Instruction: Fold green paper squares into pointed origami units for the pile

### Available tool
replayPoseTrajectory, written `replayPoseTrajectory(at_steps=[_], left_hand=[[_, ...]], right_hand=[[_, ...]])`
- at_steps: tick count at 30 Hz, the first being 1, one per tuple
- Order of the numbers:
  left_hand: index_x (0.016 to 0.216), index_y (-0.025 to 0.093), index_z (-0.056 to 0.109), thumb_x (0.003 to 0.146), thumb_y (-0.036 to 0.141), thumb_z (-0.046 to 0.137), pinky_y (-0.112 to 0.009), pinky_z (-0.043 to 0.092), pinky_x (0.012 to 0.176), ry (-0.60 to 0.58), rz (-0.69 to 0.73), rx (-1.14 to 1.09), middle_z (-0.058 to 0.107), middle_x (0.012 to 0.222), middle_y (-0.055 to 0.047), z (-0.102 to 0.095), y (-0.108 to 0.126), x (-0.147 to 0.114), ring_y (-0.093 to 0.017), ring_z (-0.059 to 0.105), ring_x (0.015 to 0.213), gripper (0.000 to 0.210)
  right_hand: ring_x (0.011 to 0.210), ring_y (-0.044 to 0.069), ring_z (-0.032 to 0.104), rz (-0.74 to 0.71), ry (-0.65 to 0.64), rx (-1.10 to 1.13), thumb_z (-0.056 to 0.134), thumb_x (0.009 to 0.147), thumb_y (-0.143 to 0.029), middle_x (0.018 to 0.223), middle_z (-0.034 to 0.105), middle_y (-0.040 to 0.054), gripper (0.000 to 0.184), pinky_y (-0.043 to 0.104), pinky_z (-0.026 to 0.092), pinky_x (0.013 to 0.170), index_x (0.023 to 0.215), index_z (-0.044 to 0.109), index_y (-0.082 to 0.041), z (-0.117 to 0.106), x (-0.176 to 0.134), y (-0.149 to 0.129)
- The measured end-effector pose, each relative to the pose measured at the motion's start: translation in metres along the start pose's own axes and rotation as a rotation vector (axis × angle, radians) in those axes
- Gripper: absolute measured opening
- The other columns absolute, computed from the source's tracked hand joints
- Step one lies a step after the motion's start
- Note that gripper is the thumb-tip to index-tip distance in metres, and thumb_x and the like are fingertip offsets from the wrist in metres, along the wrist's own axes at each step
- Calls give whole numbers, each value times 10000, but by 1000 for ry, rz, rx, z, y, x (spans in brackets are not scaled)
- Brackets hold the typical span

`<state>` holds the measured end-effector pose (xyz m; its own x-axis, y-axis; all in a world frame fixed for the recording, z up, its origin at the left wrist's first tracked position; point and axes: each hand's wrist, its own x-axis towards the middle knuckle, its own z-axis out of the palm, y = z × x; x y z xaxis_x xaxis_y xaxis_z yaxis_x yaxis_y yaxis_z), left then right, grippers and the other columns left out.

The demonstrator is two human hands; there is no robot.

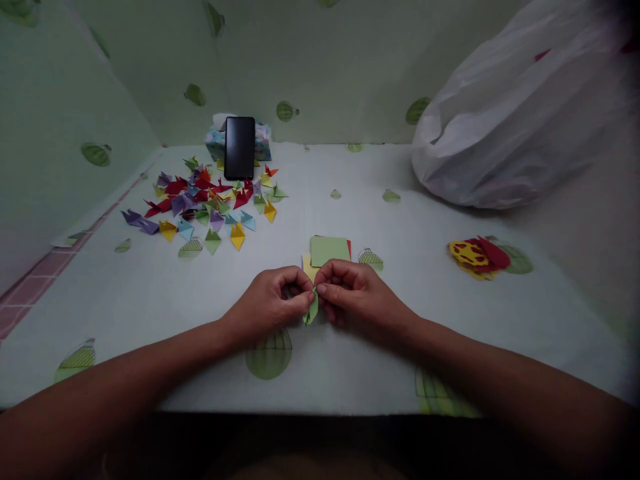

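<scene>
A small folded piece of green paper [311,312] is pinched between both hands above the near middle of the table. My left hand [280,293] grips it from the left with thumb and forefinger. From the right, my right hand [353,288] closes thumb and forefinger at its upper end, the fingertips of both hands nearly touching. Just beyond the hands lies a stack of square paper sheets [330,251], light green on top, with red and yellow edges showing. The hands partly hide the stack's near side.
Many colourful folded paper cranes [213,241] lie heaped at the back left. Behind them a black phone [240,148] leans on a tissue box [263,141]. A large white plastic bag [480,147] stands at the back right. Red and yellow cut-out pieces [477,257] lie at the right.
</scene>
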<state>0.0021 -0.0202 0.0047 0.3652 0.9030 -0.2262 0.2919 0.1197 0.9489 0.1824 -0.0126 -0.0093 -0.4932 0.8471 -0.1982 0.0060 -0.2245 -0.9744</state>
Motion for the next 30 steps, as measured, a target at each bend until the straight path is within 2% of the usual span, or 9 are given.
replayPoseTrajectory(at_steps=[6,11,18,24,30], left_hand=[[746,149,592,766,269,623,-218,373,529,-6,-2,7,560,645,22,1,-1,0,-91,466,562,127],[778,141,602,777,295,639,-208,360,498,38,-14,-33,547,650,20,0,-2,-1,-85,447,548,158],[809,154,627,853,360,604,-207,401,497,-15,-9,-133,538,630,37,-3,-4,-1,-85,473,526,212],[784,149,614,820,370,664,-201,405,498,-7,-16,-165,540,643,38,-2,-6,0,-79,484,537,229],[778,142,598,826,338,636,-209,387,501,-1,-3,-115,539,638,32,-1,-6,-1,-80,470,534,206]], right_hand=[[404,69,484,-1,10,-6,572,862,-255,561,565,-51,133,199,373,400,758,535,-180,0,-1,-1],[414,73,496,12,4,-3,629,819,-261,552,545,-58,129,193,373,393,769,545,-177,0,0,-1],[398,77,464,16,19,-31,606,833,-246,508,540,-63,109,203,355,402,768,538,-190,-1,-1,0],[398,81,459,8,29,-48,601,843,-259,497,527,-65,128,208,352,403,758,529,-195,1,-1,-2],[384,77,449,2,10,-23,609,811,-215,479,524,-73,114,204,352,393,739,523,-195,1,-1,-1]])
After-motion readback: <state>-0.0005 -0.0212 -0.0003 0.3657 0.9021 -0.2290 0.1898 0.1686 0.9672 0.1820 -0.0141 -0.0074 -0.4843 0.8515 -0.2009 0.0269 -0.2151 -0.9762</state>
